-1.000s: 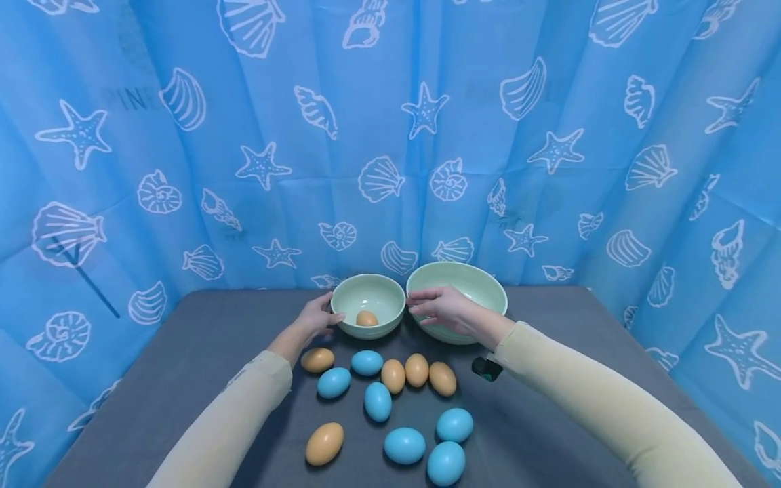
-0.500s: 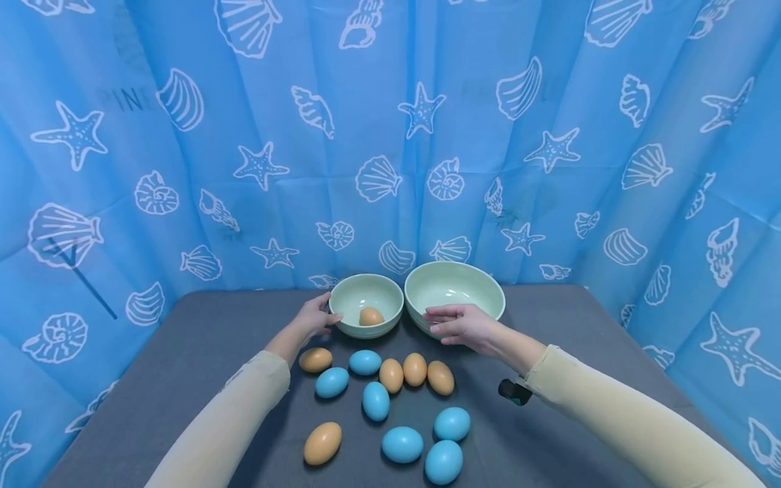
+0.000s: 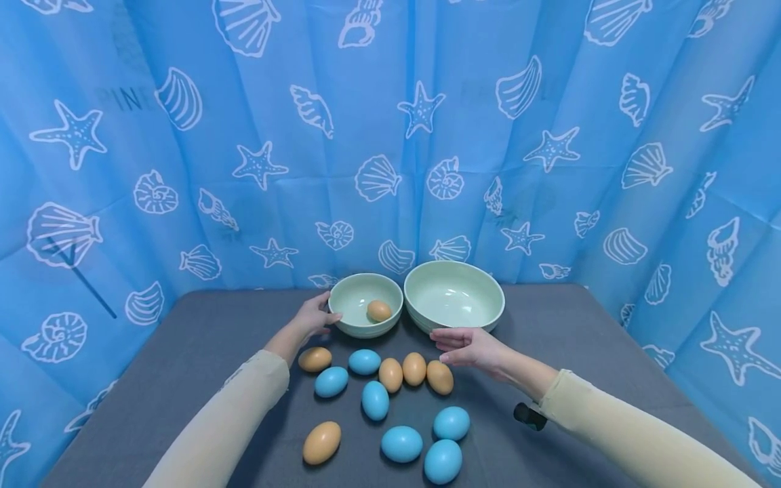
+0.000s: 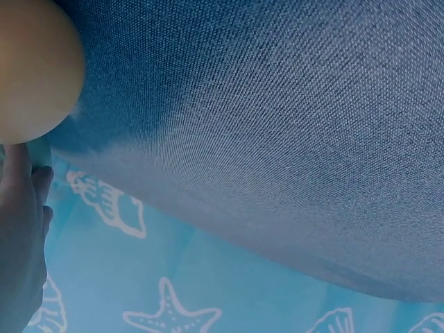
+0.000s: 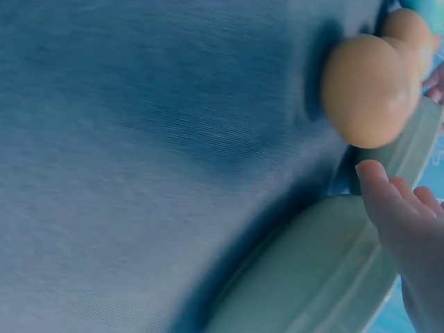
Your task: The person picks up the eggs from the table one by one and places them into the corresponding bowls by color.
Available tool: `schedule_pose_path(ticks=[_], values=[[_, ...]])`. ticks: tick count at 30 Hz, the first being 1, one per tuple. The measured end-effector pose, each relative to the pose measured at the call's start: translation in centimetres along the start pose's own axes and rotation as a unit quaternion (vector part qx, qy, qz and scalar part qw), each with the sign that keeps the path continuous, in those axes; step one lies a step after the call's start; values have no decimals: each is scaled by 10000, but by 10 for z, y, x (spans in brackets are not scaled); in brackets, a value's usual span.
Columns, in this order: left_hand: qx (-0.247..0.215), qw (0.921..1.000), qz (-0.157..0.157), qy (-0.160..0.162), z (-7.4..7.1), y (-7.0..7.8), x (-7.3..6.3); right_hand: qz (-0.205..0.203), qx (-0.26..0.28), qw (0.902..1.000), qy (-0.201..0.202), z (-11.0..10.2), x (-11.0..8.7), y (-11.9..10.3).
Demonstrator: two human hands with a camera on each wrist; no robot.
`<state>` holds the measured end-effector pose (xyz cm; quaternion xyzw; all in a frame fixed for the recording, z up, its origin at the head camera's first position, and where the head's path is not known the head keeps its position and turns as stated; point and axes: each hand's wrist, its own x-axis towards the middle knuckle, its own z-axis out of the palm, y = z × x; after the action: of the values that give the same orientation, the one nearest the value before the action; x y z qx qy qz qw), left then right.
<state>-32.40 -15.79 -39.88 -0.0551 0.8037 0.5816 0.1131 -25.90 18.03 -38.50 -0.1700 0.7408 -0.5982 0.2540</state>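
Note:
In the head view my left hand (image 3: 312,317) holds the left side of a small pale green bowl (image 3: 365,332), thumb at the front and fingers by the rim. One brown egg (image 3: 379,311) lies inside this bowl. My right hand (image 3: 474,351) is held with extended fingers in front of a larger pale green bowl (image 3: 454,305), with nothing in its grasp. Its fingertips are just above and beside a brown egg (image 3: 440,377), the rightmost of a row of brown eggs. The right wrist view shows the thumb (image 5: 374,182) close to a brown egg (image 5: 364,94), apart from it.
Several blue eggs (image 3: 402,444) and brown eggs lie loose on the dark grey tabletop (image 3: 549,434) before the bowls. One brown egg (image 3: 321,442) sits apart at the front left. A blue seashell-patterned curtain (image 3: 390,135) hangs behind and beside the table.
My right hand has drawn back from the bowls toward the brown egg row. The egg in the small bowl has rolled rightward. My left hand stays on the bowl.

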Motion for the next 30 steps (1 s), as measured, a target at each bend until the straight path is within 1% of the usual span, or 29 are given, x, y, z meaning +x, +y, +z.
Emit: schedule_pose_path(ticks=[1,6,15,20,30], values=[[-17,10000,-60,5,0,1,0,-29,-10,10000,-44,-1,-1,3],[18,10000,-34,24,1,1,0,-104,-245,9995,-172,-4,-4,13],[14,10000,-64,3,0,1,0,81,-481,9984,-286,-2,-5,20],[3,10000,-94,-16,0,2,0,117,-801,9961,-360,1,-5,21],[19,10000,-95,15,1,2,-1,297,-1334,9903,-247,5,-2,23]])
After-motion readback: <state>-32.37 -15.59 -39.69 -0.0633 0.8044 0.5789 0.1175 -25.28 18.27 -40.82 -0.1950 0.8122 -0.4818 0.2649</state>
